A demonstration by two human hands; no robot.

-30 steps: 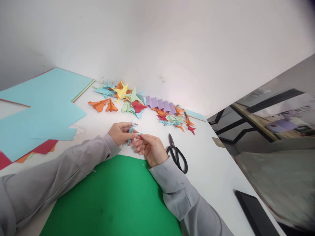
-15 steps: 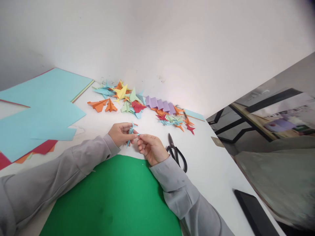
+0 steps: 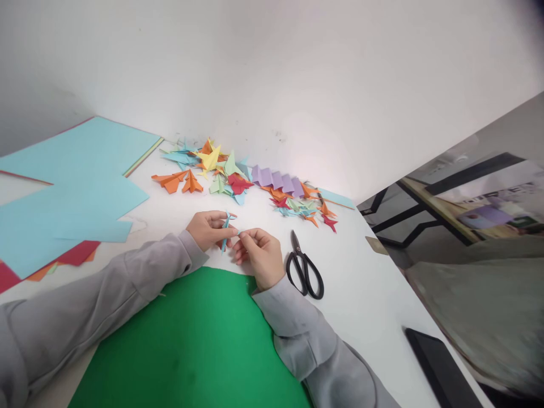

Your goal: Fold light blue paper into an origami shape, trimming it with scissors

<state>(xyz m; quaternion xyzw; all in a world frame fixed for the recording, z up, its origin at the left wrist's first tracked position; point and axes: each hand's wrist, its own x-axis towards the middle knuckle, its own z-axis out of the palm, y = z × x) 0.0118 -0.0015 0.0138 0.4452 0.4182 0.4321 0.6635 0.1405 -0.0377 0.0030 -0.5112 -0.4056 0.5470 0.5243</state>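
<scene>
A small light-blue folded paper figure (image 3: pixel 226 226) is held between the thumb and fingers of my left hand (image 3: pixel 207 231). My right hand (image 3: pixel 262 255) pinches a tip of the same blue paper on its right side, thumb against forefinger. Both hands hover over the white table just beyond a green sheet (image 3: pixel 195 340). Black-handled scissors (image 3: pixel 304 266) lie to the right of my right hand, blades pointing away. My fingers partly cover the figure, so its exact shape cannot be made out.
Several folded paper pieces (image 3: pixel 210 158) in many colours line the wall, with a purple pleated strip (image 3: pixel 276 180) among them. Large light-blue sheets (image 3: pixel 80 209) lie at left. A dark phone-like device (image 3: pixel 442 368) rests near the table's right edge.
My right hand has turned and shifted slightly left, its back now more toward me. The blue paper figure has turned a little in my left fingers. The scissors' handles show more fully.
</scene>
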